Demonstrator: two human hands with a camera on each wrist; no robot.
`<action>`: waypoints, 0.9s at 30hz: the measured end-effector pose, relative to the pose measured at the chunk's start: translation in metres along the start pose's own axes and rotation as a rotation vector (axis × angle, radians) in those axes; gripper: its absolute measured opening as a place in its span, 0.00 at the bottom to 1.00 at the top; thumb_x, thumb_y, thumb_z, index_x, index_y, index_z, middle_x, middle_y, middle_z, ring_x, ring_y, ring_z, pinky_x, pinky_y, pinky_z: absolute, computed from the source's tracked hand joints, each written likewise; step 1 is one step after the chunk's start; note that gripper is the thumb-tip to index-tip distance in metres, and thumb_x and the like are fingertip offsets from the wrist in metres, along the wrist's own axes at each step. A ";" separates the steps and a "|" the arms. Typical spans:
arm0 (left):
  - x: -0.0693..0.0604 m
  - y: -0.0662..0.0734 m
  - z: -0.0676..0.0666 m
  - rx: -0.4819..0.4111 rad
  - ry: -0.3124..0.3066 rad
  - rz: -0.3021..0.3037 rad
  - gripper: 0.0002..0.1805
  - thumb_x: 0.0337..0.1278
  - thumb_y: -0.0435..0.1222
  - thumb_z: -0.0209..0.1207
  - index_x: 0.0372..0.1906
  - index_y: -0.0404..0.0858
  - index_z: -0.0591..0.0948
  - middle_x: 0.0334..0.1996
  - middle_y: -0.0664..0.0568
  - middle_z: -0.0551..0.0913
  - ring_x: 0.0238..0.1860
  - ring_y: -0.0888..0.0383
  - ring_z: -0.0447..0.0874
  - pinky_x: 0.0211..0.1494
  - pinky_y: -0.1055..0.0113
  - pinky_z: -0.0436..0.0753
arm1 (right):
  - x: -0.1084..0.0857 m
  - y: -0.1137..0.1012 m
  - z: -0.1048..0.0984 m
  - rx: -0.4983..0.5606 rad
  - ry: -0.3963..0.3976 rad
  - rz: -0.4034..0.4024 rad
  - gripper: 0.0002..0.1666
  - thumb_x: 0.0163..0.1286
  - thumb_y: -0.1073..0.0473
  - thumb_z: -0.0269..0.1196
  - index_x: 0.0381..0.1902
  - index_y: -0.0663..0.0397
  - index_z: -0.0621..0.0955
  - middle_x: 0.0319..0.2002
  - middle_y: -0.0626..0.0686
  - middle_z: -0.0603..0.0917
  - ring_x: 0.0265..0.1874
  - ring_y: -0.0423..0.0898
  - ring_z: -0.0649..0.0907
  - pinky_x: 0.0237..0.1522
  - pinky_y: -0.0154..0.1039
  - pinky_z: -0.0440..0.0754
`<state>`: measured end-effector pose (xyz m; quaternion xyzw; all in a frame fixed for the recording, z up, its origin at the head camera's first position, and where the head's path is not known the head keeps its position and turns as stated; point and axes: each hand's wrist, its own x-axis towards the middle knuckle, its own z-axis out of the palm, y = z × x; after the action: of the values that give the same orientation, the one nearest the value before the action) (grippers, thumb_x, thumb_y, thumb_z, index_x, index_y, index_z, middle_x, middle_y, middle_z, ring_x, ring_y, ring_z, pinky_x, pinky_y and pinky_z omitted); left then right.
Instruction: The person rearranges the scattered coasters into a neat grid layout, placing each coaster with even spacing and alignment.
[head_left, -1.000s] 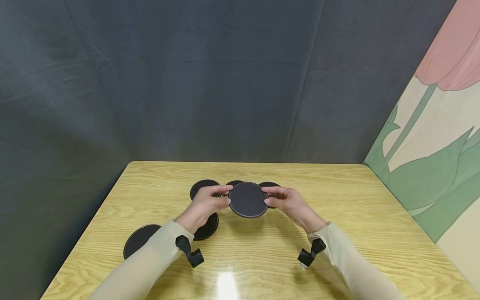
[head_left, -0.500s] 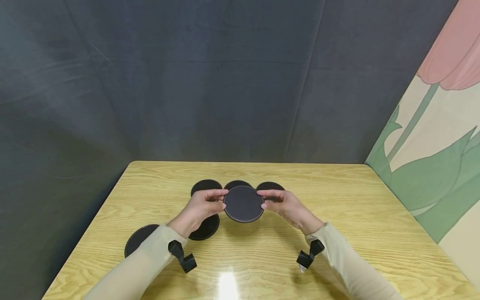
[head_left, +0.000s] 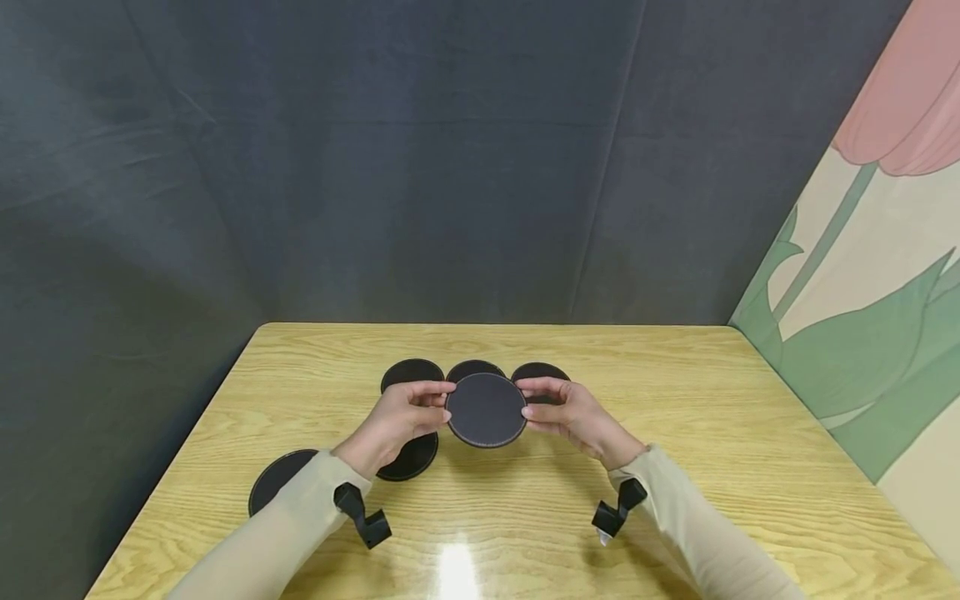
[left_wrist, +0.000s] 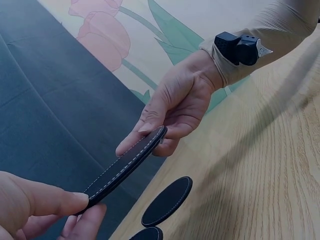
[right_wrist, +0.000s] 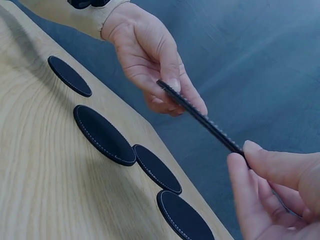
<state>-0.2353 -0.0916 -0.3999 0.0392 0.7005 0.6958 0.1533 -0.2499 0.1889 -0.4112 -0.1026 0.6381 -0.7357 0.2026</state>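
Between my two hands, a round black coaster (head_left: 487, 410) with pale edge stitching hangs above the table, tilted toward the head camera. My left hand (head_left: 392, 423) pinches its left edge between thumb and fingers. The opposite edge is pinched by my right hand (head_left: 583, 419) in the same way. Behind the held coaster, a back row of matching coasters lies flat: a left coaster (head_left: 411, 370), a middle coaster (head_left: 471, 367) and a right coaster (head_left: 540, 370). My hands and the held coaster partly cover them. Beneath my left wrist lies another coaster (head_left: 411, 459).
A separate coaster (head_left: 279, 479) lies at the table's left, partly under my left sleeve. The wooden table (head_left: 720, 450) extends right to a wall with a tulip picture (head_left: 862, 292). A dark curtain (head_left: 450, 167) hangs behind the table and along its left.
Both hands have shifted slightly left and nearer to me with the coaster between them. Over the last half second they are almost still. The coasters on the table have stayed put.
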 end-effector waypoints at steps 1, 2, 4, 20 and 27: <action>0.000 0.000 0.000 -0.001 0.000 -0.006 0.24 0.57 0.23 0.60 0.61 0.34 0.77 0.39 0.48 0.74 0.36 0.60 0.78 0.47 0.65 0.84 | 0.000 0.000 0.000 0.003 0.006 -0.001 0.27 0.63 0.74 0.62 0.61 0.65 0.73 0.46 0.49 0.79 0.37 0.40 0.85 0.43 0.33 0.85; 0.000 0.000 0.000 -0.003 0.000 -0.012 0.24 0.57 0.23 0.60 0.61 0.34 0.77 0.38 0.48 0.74 0.35 0.60 0.79 0.47 0.64 0.85 | 0.000 0.001 0.000 0.006 0.008 -0.004 0.26 0.63 0.74 0.62 0.60 0.66 0.74 0.44 0.50 0.79 0.37 0.40 0.85 0.43 0.33 0.85; 0.000 0.000 -0.001 -0.008 -0.003 -0.021 0.25 0.57 0.23 0.60 0.61 0.34 0.77 0.38 0.48 0.74 0.34 0.60 0.80 0.45 0.65 0.85 | 0.000 0.002 0.001 0.017 0.019 -0.005 0.25 0.63 0.75 0.62 0.59 0.64 0.75 0.42 0.50 0.79 0.37 0.41 0.85 0.43 0.33 0.85; 0.000 -0.002 -0.003 -0.021 0.000 -0.039 0.25 0.56 0.22 0.61 0.61 0.33 0.77 0.38 0.47 0.75 0.31 0.60 0.83 0.41 0.67 0.86 | -0.001 0.004 -0.001 0.008 -0.003 0.002 0.21 0.65 0.74 0.61 0.57 0.65 0.78 0.39 0.50 0.82 0.36 0.41 0.86 0.44 0.34 0.85; 0.000 -0.006 -0.005 -0.012 0.004 -0.045 0.26 0.55 0.22 0.61 0.61 0.33 0.77 0.38 0.48 0.76 0.31 0.60 0.84 0.44 0.63 0.86 | -0.002 0.004 0.000 0.015 -0.013 0.016 0.23 0.63 0.75 0.62 0.56 0.62 0.79 0.41 0.51 0.80 0.36 0.41 0.86 0.43 0.34 0.85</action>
<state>-0.2356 -0.0964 -0.4063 0.0212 0.6972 0.6966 0.1679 -0.2476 0.1888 -0.4145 -0.1010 0.6319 -0.7382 0.2133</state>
